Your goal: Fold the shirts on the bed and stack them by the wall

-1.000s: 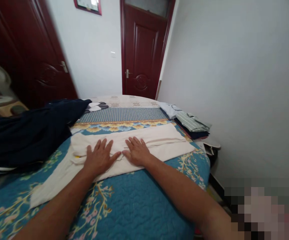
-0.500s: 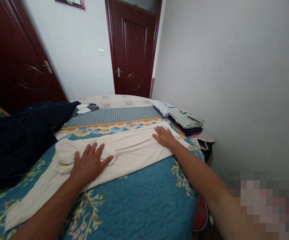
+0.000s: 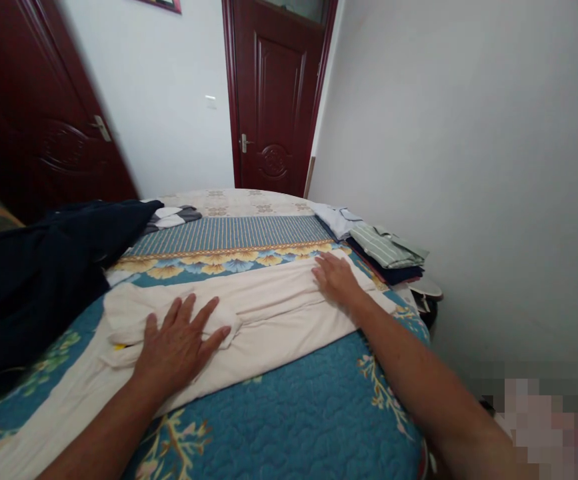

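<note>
A cream garment [image 3: 283, 320] lies partly folded across the blue quilted bedcover [image 3: 289, 413], with one long part trailing to the lower left. On its left, bunched section rests my left hand [image 3: 173, 347], palm down with fingers spread. Near the garment's right end, my right hand [image 3: 336, 280] lies on the cloth, fingers apart and slightly bent. Neither hand grips anything. A small yellow mark [image 3: 120, 347] shows at a fold left of my left hand.
Dark navy clothing [image 3: 59, 260] is heaped at the left, beside a grey and white item [image 3: 176, 217]. At the right edge sit a folded striped green shirt [image 3: 386, 247] on darker clothes and a light folded shirt [image 3: 336, 219]. A wall stands beyond.
The view has shifted a little, so the bed and doors sit slightly further right. Both hands stay on the garment; the fingers of my right hand are a bit more bent.
</note>
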The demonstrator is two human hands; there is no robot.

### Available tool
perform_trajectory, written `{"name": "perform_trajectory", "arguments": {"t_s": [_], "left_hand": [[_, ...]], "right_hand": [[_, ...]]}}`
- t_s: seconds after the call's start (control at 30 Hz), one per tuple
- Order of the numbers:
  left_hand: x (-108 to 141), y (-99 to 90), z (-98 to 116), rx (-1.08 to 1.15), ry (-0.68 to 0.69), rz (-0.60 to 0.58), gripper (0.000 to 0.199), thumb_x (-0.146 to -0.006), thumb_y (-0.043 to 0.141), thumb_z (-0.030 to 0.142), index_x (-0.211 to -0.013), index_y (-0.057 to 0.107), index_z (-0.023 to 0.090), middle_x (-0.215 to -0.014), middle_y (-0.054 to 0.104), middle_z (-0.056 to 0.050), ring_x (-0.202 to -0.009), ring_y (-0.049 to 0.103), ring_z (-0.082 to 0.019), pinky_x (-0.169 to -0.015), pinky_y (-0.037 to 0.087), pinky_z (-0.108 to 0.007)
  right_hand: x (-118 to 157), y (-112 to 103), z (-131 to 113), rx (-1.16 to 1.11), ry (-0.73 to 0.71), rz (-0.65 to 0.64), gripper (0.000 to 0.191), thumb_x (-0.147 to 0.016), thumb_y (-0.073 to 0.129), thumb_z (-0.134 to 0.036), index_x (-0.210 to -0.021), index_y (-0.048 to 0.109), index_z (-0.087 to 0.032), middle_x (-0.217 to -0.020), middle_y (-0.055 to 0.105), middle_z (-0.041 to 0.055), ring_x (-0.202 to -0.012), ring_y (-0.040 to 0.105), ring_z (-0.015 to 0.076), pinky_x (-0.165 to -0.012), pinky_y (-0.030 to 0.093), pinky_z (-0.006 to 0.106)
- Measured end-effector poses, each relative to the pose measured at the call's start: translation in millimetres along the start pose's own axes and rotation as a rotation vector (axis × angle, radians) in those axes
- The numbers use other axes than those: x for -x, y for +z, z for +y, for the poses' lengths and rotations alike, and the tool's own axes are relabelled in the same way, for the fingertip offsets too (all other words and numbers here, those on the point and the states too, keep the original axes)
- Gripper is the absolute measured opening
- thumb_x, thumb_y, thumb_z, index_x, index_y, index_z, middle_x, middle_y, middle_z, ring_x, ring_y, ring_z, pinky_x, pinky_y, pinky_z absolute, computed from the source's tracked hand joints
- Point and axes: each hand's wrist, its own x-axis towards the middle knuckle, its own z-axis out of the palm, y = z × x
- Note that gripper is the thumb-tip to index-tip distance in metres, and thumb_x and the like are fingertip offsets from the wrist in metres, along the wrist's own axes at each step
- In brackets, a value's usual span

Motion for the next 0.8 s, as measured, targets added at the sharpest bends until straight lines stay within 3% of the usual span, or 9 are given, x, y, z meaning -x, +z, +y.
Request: {"name": "perform_trajectory", "arguments": {"t_s": [0.13, 0.23, 0.6, 0.8], "left_hand": [[0.2, 3.1, -2.5, 0.0, 0.03, 0.019, 0.072, -0.099, 0.041, 0.065, -0.164, 0.046, 0.034, -0.171, 0.038, -0.018, -0.158, 0.03, -0.046, -0.117, 0.026, -0.075], [0.6, 6.1, -4.8, 0.009, 0.034, 0.025, 0.072, -0.097, 0.041, 0.064, -0.163, 0.047, 0.035, -0.171, 0.039, -0.017, -0.158, 0.03, -0.046, -0.118, 0.026, -0.075], [3.1, 12.0, -8.0, 0.065, 0.046, 0.053, 0.081, -0.094, 0.038, 0.061, -0.165, 0.044, 0.023, -0.169, 0.041, -0.018, -0.157, 0.031, -0.047, -0.121, 0.022, -0.075], [3.3, 9.8, -5.0, 0.068, 0.033, 0.039, 0.082, -0.095, 0.038, 0.063, -0.165, 0.044, 0.02, -0.17, 0.041, -0.018, -0.158, 0.03, -0.046, -0.122, 0.02, -0.075]], "right_hand": [[8.6, 1.7, -37.3, -0.121, -0.244, -0.182, 0.056, -0.111, 0.034, -0.053, -0.162, 0.046, -0.031, -0.172, 0.037, 0.0075, -0.159, 0.031, 0.0274, -0.128, 0.025, 0.059], [0.1, 3.9, -40.8, -0.113, -0.196, -0.208, 0.06, -0.111, 0.034, -0.056, -0.165, 0.042, -0.031, -0.175, 0.032, 0.0072, -0.162, 0.026, 0.0285, -0.128, 0.022, 0.061], [-35.1, 16.6, 46.5, 0.016, 0.186, -0.186, 0.063, -0.111, 0.03, -0.056, -0.165, 0.04, -0.025, -0.174, 0.032, 0.0116, -0.16, 0.027, 0.0304, -0.126, 0.024, 0.063], [-50.8, 25.4, 65.5, 0.063, 0.267, -0.153, 0.061, -0.111, 0.03, -0.052, -0.162, 0.045, -0.022, -0.172, 0.036, 0.014, -0.159, 0.03, 0.031, -0.126, 0.027, 0.057]]}}
